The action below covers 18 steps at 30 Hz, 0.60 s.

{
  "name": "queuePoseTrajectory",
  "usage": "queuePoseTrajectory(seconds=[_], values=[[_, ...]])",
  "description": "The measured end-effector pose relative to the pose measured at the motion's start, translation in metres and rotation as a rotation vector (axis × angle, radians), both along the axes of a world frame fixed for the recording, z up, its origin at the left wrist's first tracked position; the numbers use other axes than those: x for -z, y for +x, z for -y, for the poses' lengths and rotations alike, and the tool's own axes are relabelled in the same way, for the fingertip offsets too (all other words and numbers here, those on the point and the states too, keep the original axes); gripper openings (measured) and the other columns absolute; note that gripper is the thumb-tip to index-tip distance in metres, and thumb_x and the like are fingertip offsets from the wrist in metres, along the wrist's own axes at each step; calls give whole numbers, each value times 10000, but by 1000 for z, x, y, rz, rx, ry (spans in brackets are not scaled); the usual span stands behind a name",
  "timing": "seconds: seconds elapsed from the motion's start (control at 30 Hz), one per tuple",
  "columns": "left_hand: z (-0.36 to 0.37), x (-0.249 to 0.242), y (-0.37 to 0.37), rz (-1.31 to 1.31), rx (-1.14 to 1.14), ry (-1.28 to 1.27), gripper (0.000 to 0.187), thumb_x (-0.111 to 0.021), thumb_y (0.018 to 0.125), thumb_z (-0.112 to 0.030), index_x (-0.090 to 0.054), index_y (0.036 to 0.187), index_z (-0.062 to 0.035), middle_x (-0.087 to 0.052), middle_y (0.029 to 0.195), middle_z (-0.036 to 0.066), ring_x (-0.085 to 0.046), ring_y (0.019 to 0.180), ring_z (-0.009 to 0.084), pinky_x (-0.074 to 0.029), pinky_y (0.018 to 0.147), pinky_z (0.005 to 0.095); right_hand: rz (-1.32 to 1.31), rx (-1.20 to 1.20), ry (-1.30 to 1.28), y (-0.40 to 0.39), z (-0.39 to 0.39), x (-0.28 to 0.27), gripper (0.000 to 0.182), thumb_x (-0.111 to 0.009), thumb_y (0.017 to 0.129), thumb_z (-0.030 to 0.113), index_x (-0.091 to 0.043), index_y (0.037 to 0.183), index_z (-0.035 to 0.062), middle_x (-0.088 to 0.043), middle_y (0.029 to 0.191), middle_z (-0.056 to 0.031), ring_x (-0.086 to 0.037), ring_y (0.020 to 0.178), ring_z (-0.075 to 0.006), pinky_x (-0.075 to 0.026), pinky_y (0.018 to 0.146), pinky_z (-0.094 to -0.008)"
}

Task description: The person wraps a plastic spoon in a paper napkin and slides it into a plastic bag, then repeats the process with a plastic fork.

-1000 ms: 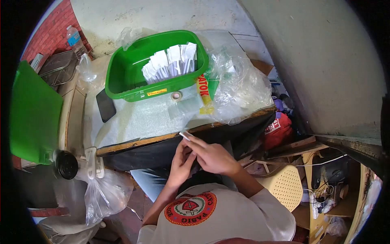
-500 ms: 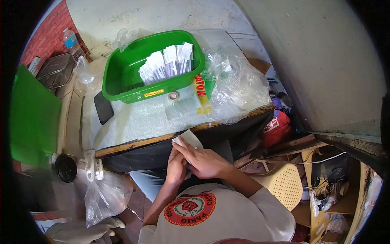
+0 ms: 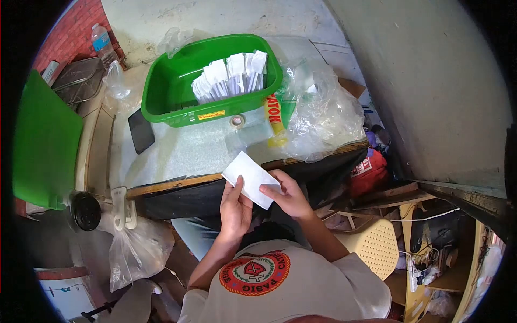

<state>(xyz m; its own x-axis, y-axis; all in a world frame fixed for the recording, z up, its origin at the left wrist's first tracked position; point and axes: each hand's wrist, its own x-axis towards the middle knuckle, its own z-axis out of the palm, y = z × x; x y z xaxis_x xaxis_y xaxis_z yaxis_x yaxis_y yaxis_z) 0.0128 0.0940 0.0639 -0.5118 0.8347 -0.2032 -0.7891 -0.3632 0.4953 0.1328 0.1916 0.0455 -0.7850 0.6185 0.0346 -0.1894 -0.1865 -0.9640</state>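
Note:
A white rectangle of folded paper [image 3: 251, 177] is held between my two hands, just in front of the table edge. My left hand [image 3: 235, 209] grips its lower left side, thumb on top. On the right side my right hand [image 3: 289, 195] pinches it, thumb lying across the face and fingers underneath. Beyond, on the table, stands a green plastic basin [image 3: 171, 81] with a row of white paper packets [image 3: 229, 78] in it. A small roll of tape [image 3: 237, 122] lies in front of the basin.
A black phone [image 3: 141, 132] lies left of the basin. Crumpled clear plastic bags [image 3: 326, 116] cover the table's right side, beside a yellow strip with red letters [image 3: 274, 116]. A plastic bag [image 3: 137, 255] hangs at the left, and a cream perforated stool [image 3: 377, 245] stands at the right.
The paper has turned from a narrow, mostly covered view to its broad face. My hands have moved apart to opposite sides of it. The view has shifted slightly.

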Motion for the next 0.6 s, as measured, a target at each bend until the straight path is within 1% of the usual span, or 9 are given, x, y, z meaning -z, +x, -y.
queuePoseTrajectory(seconds=[0.07, 0.17, 0.2, 0.27, 0.3, 0.37, 0.4, 0.47, 0.6], values=[[2, 0, -1, 33, -1, 26, 329, -418, 1026, -118, -430, 1334, -3, -540, 1305, 120, -521, 1224, 193, -402, 1063, 356, 79, 70, 18, 1, -2, 0, 193, -682, 897, 89, -592, 1061, 42, -610, 954, 20, -549, 891, -45, -445, 749, -222], [5, 0, -5, 0, -35, 41, 394, -456, 1008, -142, -395, 1366, 13, -512, 1350, 137, -494, 1266, 204, -376, 1093, 358, 36, 137, -1, -1, -1, -7, 144, -688, 891, 95, -605, 996, 40, -601, 878, 27, -546, 829, -41, -436, 731, -214], [6, -4, -6, -58, 12, 43, 419, -446, 1009, -139, -374, 1386, 29, -478, 1391, 150, -480, 1284, 220, -363, 1100, 365, 36, 137, 0, 1, -3, -11, 144, -688, 891, 95, -605, 996, 40, -601, 878, 27, -546, 829, -41, -436, 731, -214], [8, -5, -9, -115, 57, 46, 444, -436, 1010, -137, -353, 1406, 44, -443, 1431, 163, -465, 1302, 237, -350, 1107, 372, 81, -17, -7, 8, -9, -18, 163, -694, 884, 100, -606, 1002, 29, -594, 883, 29, -537, 829, -38, -431, 723, -209], [9, -2, -10, -81, 154, 90, 472, -438, 1006, -145, -330, 1424, 46, -433, 1441, 171, -445, 1322, 246, -336, 1116, 376, 82, -18, -6, 11, -13, -18, 163, -694, 884, 100, -606, 1002, 29, -594, 883, 29, -537, 829, -38, -431, 723, -209], [13, 8, -14, -5, 314, 135, 514, -430, 1008, -179, -297, 1450, 46, -444, 1433, 182, -414, 1350, 261, -317, 1129, 386, 125, -162, 68, 15, -19, -20, 188, -704, 875, 107, -610, 1009, 14, -587, 876, 32, -527, 817, -34, -428, 708, -205], [17, 8, -16, -5, 315, 135, 514, -430, 1008, -179, -297, 1450, 46, -444, 1433, 182, -414, 1350, 261, -317, 1129, 386, 124, -162, 69, 17, -22, -22, 188, -704, 875, 107, -610, 1009, 14, -587, 876, 32, -527, 817, -34, -428, 708, -205], [22, 6, -20, 81, 439, 95, 527, -434, 1011, -198, -291, 1453, 49, -441, 1434, 181, -426, 1339, 260, -329, 1122, 389, 163, -195, 98, 21, -26, -26, 202, -714, 867, 113, -622, 1014, 8, -580, 855, 35, -515, 802, -25, -419, 680, -198], [30, 7, -26, 85, 469, 16, 541, -468, 999, -232, -330, 1434, 57, -488, 1389, 183, -484, 1285, 271, -370, 1092, 405, 223, -265, 219, 25, -36, -25, 197, -711, 872, 128, -626, 997, 2, -575, 800, 30, -495, 723, -30, -407, 614, -206]])
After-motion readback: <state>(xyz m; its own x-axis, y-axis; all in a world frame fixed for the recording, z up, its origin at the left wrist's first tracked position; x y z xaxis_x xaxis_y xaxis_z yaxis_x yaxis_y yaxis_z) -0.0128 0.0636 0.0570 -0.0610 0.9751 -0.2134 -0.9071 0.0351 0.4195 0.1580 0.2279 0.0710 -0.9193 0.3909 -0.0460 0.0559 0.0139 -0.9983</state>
